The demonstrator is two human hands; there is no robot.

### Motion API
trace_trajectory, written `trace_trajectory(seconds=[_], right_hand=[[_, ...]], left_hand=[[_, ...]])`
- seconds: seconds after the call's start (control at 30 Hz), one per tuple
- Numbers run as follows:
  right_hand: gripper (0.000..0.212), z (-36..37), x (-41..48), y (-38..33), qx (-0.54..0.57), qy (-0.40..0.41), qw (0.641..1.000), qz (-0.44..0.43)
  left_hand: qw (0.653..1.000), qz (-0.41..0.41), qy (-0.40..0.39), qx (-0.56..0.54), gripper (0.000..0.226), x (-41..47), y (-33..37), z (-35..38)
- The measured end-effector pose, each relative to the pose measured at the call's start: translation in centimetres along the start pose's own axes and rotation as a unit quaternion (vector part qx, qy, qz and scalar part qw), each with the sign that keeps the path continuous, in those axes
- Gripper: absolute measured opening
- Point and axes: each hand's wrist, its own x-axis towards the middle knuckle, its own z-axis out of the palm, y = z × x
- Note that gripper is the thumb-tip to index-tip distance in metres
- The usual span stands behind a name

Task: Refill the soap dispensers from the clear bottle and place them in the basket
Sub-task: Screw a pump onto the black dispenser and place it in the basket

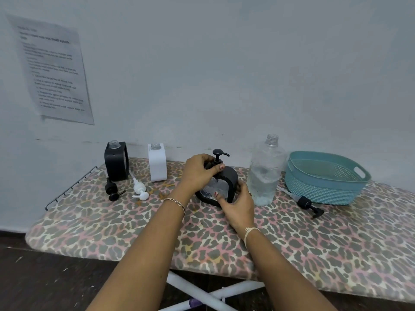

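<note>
A black soap dispenser with a clear front stands mid-board, its black pump sitting on top. My left hand grips the pump collar at the neck. My right hand holds the dispenser's lower right side. Right of it stands the clear bottle, uncapped, with liquid in its lower part. The teal basket sits at the right with nothing visible inside. At the back left stand an open black dispenser and an open white dispenser.
Loose pumps lie on the leopard-print ironing board: a black pump, a white pump, and another black pump in front of the basket. A wire rack edges the board's left end. A paper sheet hangs on the wall.
</note>
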Motion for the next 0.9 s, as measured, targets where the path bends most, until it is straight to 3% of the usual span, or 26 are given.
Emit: trace_trajectory(seconds=[0.23,0.37,0.63,0.9], right_hand=[[0.054,-2.0,-1.1,-1.0,0.108,-0.027,0.994,0.002],[0.053,-4.5,-2.1,-2.1,0.134,0.013,0.991,-0.021],[0.059,-11.3,-2.8,-3.5,0.002,0.061,0.995,-0.083],[0.048,-17.0,-2.4,-3.7,-0.07,0.163,0.979,-0.099]], left_hand=[[0.996,0.023,-0.073,-0.045,0.033,-1.9,2.0,-1.6],[0.988,0.022,-0.108,-0.105,0.03,-2.7,3.8,-1.4],[0.983,0.048,-0.132,-0.118,0.033,-4.4,8.5,2.6],[0.981,0.069,-0.119,-0.14,0.049,-5.2,12.6,7.5]])
